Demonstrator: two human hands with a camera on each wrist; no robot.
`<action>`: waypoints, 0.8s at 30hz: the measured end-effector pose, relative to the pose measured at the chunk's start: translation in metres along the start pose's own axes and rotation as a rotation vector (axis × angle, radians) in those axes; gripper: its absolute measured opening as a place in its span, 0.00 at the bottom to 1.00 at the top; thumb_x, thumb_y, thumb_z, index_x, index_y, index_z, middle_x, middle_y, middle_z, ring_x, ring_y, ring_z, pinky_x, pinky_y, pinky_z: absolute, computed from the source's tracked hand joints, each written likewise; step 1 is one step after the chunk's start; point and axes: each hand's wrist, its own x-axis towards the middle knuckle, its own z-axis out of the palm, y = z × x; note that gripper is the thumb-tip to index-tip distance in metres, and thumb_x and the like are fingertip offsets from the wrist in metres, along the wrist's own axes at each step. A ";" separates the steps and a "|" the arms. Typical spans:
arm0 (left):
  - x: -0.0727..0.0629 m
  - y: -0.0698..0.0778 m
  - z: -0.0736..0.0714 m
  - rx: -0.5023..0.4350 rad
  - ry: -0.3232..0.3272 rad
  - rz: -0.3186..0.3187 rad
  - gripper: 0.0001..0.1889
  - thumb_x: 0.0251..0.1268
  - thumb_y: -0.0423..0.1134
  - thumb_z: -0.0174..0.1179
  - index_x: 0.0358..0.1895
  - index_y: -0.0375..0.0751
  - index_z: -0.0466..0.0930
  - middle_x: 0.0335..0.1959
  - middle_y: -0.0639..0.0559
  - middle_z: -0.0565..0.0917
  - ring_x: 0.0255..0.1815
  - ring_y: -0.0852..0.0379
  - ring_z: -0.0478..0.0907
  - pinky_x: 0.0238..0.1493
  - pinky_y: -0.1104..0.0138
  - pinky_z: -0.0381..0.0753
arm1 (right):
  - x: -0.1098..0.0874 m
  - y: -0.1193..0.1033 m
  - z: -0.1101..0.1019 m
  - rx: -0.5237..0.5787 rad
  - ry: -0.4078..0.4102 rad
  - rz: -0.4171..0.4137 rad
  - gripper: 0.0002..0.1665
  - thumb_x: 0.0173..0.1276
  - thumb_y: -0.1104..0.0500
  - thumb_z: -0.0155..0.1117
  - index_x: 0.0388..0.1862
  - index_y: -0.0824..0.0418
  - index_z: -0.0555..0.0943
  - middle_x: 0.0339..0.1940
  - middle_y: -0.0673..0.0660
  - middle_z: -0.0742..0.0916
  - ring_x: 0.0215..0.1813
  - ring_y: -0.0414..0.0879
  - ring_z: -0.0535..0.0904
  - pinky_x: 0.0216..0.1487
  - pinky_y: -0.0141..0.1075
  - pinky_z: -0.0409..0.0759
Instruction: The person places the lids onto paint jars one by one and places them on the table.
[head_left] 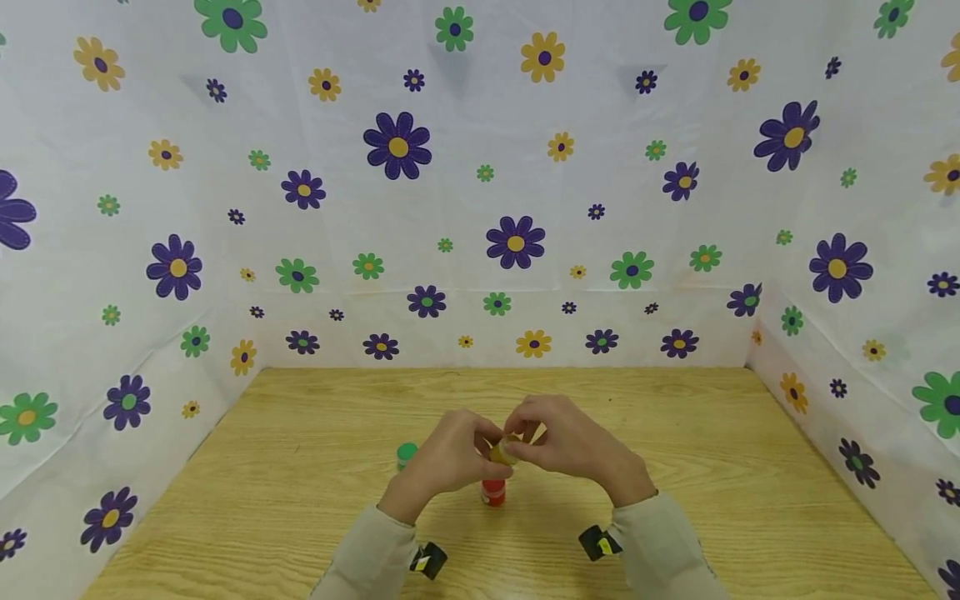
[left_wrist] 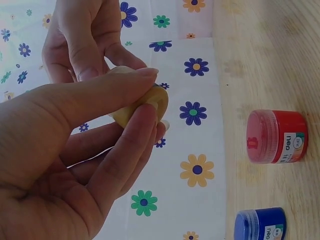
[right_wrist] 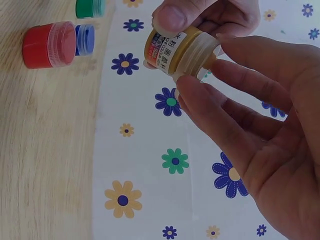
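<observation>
Both hands meet over the table around a small yellow paint jar [right_wrist: 172, 52] with a printed label and a clear lid [right_wrist: 199, 54]. My left hand [head_left: 457, 450] grips the jar's body, thumb on one side and fingers on the other. On the lid end, my right hand [head_left: 566, 442] pinches the lid between thumb and fingertips. The jar is tilted on its side in the right wrist view. Below the hands stands a red paint jar [head_left: 493, 493], lid on, partly covered by the left hand in the head view.
A green paint jar [head_left: 407, 454] stands left of the left wrist. A blue paint jar [left_wrist: 262, 225] is near the red one, hidden in the head view. The wooden table [head_left: 300, 500] is bordered by flower-printed white cloth [head_left: 450, 208] at back and sides.
</observation>
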 end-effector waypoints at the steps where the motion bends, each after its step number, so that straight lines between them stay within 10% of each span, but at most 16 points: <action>1: 0.000 0.000 0.000 0.003 0.000 0.000 0.12 0.55 0.35 0.78 0.43 0.40 0.91 0.38 0.51 0.91 0.31 0.62 0.82 0.32 0.71 0.82 | 0.000 0.000 0.000 -0.008 0.005 0.005 0.05 0.70 0.58 0.72 0.42 0.58 0.89 0.38 0.50 0.89 0.41 0.40 0.84 0.40 0.28 0.84; 24: -0.003 0.000 -0.004 -0.022 0.013 -0.001 0.12 0.55 0.34 0.77 0.43 0.39 0.91 0.36 0.50 0.91 0.32 0.61 0.83 0.32 0.71 0.83 | 0.000 0.001 0.001 0.024 0.003 -0.101 0.11 0.64 0.67 0.74 0.45 0.58 0.86 0.47 0.54 0.86 0.51 0.48 0.84 0.51 0.37 0.88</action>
